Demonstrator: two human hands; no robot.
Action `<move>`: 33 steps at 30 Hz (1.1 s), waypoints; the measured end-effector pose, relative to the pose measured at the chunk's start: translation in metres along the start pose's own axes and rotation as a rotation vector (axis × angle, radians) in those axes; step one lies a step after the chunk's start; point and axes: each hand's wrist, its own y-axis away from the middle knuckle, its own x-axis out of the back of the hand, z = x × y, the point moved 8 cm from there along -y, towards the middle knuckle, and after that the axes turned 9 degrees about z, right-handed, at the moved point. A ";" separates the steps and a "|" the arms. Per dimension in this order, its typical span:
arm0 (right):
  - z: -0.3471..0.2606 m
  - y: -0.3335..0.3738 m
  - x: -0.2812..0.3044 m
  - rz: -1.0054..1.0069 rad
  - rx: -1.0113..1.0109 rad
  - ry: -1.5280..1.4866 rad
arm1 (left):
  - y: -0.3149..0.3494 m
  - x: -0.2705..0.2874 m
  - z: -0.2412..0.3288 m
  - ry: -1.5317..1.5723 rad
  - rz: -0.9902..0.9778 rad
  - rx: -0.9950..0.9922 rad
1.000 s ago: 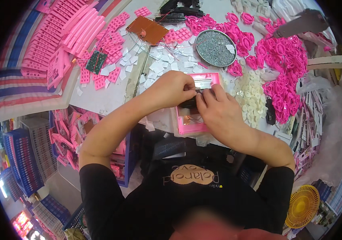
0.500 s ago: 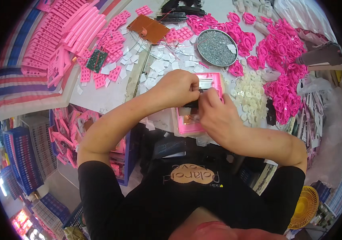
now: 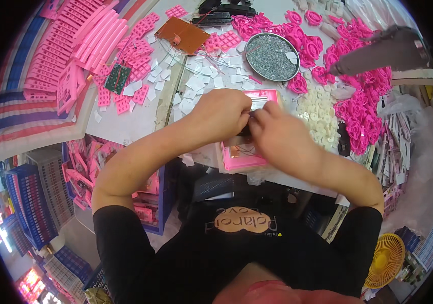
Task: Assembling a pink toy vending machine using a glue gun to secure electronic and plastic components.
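Observation:
A pink plastic toy casing (image 3: pixel 237 163) lies face down or open on the table edge in front of me, with a silvery strip and a copper-coloured area inside it. Over its middle, my left hand (image 3: pixel 223 114) is closed, fingertips curled down beside a small black part (image 3: pixel 246 130). My right hand (image 3: pixel 282 134) meets it from the right, thumb and fingers pinched at the same spot. Both hands hide most of the black part, and what exactly each pinches is hidden. Thin wires show below the fingers inside the casing.
A round metal dish of small screws (image 3: pixel 272 57) stands beyond the casing. Around it lie white paper squares (image 3: pixel 196 83), pink ring parts (image 3: pixel 361 116), cream discs (image 3: pixel 318 114), pink button pads (image 3: pixel 135 66) and a brown board (image 3: pixel 182 35). A dark grey tool (image 3: pixel 379 53) overhangs the right side.
My right hand has shifted slightly up, its fingers now reaching further over the casing. The grey tool at the right has swung inward and up. My left hand stays nearly in place.

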 end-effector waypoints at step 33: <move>0.045 0.020 0.086 0.884 0.019 -1.491 | 0.021 0.019 0.050 0.119 0.327 -0.230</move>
